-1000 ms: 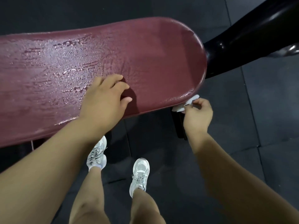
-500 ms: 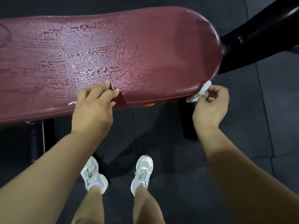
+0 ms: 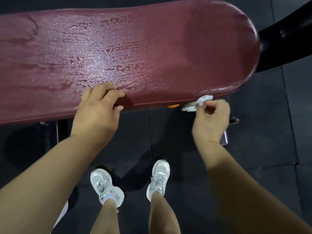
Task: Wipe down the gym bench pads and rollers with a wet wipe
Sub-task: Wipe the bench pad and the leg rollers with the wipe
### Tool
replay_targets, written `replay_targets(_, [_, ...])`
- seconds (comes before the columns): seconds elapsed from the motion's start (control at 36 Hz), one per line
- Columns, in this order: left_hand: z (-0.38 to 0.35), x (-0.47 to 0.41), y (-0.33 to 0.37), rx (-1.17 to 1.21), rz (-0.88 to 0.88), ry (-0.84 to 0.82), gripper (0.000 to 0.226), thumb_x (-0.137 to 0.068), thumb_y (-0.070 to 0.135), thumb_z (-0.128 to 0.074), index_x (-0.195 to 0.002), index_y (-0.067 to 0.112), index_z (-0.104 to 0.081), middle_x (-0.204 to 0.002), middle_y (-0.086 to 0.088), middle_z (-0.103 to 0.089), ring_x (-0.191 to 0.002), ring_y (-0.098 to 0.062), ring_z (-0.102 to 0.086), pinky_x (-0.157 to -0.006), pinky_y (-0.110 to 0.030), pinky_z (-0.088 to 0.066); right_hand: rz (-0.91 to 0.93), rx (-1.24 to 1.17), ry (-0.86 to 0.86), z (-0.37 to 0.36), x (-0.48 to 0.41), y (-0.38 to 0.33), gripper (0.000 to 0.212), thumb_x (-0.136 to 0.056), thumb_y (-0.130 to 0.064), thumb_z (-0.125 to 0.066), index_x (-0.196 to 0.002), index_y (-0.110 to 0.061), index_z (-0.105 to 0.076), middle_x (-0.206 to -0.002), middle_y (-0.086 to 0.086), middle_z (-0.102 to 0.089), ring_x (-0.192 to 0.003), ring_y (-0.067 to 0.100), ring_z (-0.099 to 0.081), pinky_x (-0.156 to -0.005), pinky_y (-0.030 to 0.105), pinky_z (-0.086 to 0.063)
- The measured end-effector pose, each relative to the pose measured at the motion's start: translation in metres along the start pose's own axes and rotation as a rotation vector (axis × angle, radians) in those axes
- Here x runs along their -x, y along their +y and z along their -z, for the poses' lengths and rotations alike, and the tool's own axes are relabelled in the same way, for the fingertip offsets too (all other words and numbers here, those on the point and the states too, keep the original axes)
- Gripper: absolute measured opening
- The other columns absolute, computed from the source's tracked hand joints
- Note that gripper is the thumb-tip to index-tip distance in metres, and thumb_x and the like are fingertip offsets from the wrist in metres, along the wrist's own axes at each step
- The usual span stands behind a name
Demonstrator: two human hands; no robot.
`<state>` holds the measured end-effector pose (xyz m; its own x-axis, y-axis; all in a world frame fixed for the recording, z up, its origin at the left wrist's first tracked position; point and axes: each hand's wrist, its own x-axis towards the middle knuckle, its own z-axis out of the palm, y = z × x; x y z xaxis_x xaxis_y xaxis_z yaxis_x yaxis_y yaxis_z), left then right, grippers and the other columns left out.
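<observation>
A long maroon bench pad (image 3: 168, 48) fills the upper half of the view, its top glistening with wet streaks. My left hand (image 3: 98, 108) rests on the pad's near edge, fingers curled over the top and thumb against the side, holding nothing. My right hand (image 3: 211, 122) pinches a crumpled white wet wipe (image 3: 197, 103) against the lower near edge of the pad, close to its rounded right end.
A black metal frame arm (image 3: 287, 34) runs off behind the pad's right end. An orange knob (image 3: 173, 106) and dark frame parts sit under the pad. My two white trainers (image 3: 158, 178) stand on the black rubber floor tiles (image 3: 270, 149) below.
My right hand has slid the wipe leftward along the pad's lower edge, away from the rounded end. My left hand stayed on the near edge while the view shifted.
</observation>
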<state>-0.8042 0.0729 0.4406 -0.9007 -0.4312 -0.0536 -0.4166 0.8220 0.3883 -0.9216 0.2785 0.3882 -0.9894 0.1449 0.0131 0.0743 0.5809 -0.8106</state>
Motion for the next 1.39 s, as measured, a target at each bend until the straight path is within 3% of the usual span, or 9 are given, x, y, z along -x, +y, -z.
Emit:
replay_targets(0.17, [0.015,0.009,-0.033,-0.006,0.099,0.031,0.032,-0.084,0.006,-0.066,-0.116,0.007,-0.064,-0.119,-0.015,-0.054,-0.105,-0.042,-0.044,-0.089,-0.049,-0.042,-0.095,0.008,0.129,0.002,-0.004,-0.01,0.035,-0.087,-0.008,-0.056,-0.073,-0.035,-0.04,-0.101,0.011,-0.058,-0.078,0.01,-0.052,-0.073,0.013,-0.043])
replay_targets(0.28, [0.021,0.012,-0.052,0.039,0.02,-0.004,0.032,-0.085,0.004,-0.063,-0.117,0.008,-0.065,-0.122,-0.012,-0.055,-0.108,-0.038,-0.045,-0.089,-0.044,-0.042,-0.075,0.009,0.107,-0.03,0.029,-0.026,0.033,-0.083,0.0,-0.056,-0.073,-0.027,-0.041,-0.096,0.005,-0.049,-0.082,0.012,-0.047,-0.077,0.022,-0.042])
replay_targets(0.39, [0.025,0.014,-0.07,0.097,-0.068,-0.066,0.035,-0.087,0.001,-0.06,-0.121,0.008,-0.063,-0.13,-0.007,-0.053,-0.116,-0.027,-0.04,-0.099,-0.03,-0.029,0.054,0.02,-0.014,-0.07,0.085,-0.043,0.019,-0.077,0.01,-0.056,-0.076,-0.007,-0.05,-0.089,0.007,-0.042,-0.072,0.001,-0.031,-0.071,0.012,-0.028])
replay_targets(0.61, [0.041,0.024,-0.102,0.066,-0.112,-0.129,0.036,-0.087,0.006,-0.061,-0.123,0.009,-0.061,-0.133,-0.006,-0.05,-0.118,-0.028,-0.039,-0.1,-0.032,-0.028,0.333,0.087,-0.199,-0.089,0.12,-0.051,0.015,-0.074,0.012,-0.057,-0.073,-0.003,-0.056,-0.084,0.001,-0.044,-0.076,0.009,-0.038,-0.071,0.006,-0.031])
replay_targets(0.72, [0.051,0.031,-0.12,0.043,-0.055,-0.112,0.036,-0.087,0.007,-0.061,-0.122,0.008,-0.061,-0.131,-0.009,-0.051,-0.116,-0.033,-0.039,-0.1,-0.034,-0.028,0.149,0.067,-0.009,-0.071,0.095,-0.049,0.023,-0.084,0.002,-0.056,-0.079,-0.019,-0.049,-0.086,-0.004,-0.045,-0.073,0.005,-0.042,-0.073,0.021,-0.043])
replay_targets(1.0, [0.07,0.048,-0.16,0.03,0.106,-0.09,0.04,-0.087,0.007,-0.061,-0.126,0.014,-0.058,-0.134,-0.008,-0.045,-0.118,-0.034,-0.033,-0.094,-0.049,-0.04,0.035,0.037,0.001,-0.115,0.146,-0.087,0.024,-0.079,0.011,-0.043,-0.095,-0.002,-0.055,-0.103,0.004,-0.037,-0.079,0.005,-0.038,-0.07,0.004,-0.033])
replay_targets(1.11, [0.074,0.058,-0.177,0.013,0.092,-0.085,0.044,-0.085,0.005,-0.062,-0.128,0.015,-0.057,-0.135,-0.008,-0.044,-0.119,-0.035,-0.034,-0.087,-0.052,-0.044,0.119,0.0,-0.114,-0.139,0.182,-0.096,0.024,-0.077,0.007,-0.042,-0.094,-0.004,-0.055,-0.101,0.001,-0.036,-0.077,0.01,-0.041,-0.068,0.017,-0.038])
replay_targets(1.28, [0.075,0.067,-0.192,0.027,0.058,-0.062,0.047,-0.083,-0.001,-0.063,-0.128,0.01,-0.057,-0.137,-0.014,-0.043,-0.12,-0.038,-0.036,-0.092,-0.051,-0.042,0.377,0.084,-0.33,-0.135,0.188,-0.091,0.02,-0.081,0.008,-0.052,-0.095,-0.004,-0.06,-0.095,-0.001,-0.038,-0.072,0.004,-0.037,-0.069,0.016,-0.04])
replay_targets(1.39, [0.07,0.069,-0.198,0.003,0.001,-0.056,0.05,-0.078,-0.01,-0.066,-0.125,0.006,-0.059,-0.133,-0.02,-0.049,-0.111,-0.047,-0.043,-0.094,-0.053,-0.04,0.374,0.128,-0.289,-0.117,0.169,-0.082,0.024,-0.079,0.008,-0.049,-0.097,-0.003,-0.062,-0.099,0.01,-0.047,-0.086,-0.002,-0.035,-0.075,0.025,-0.044])
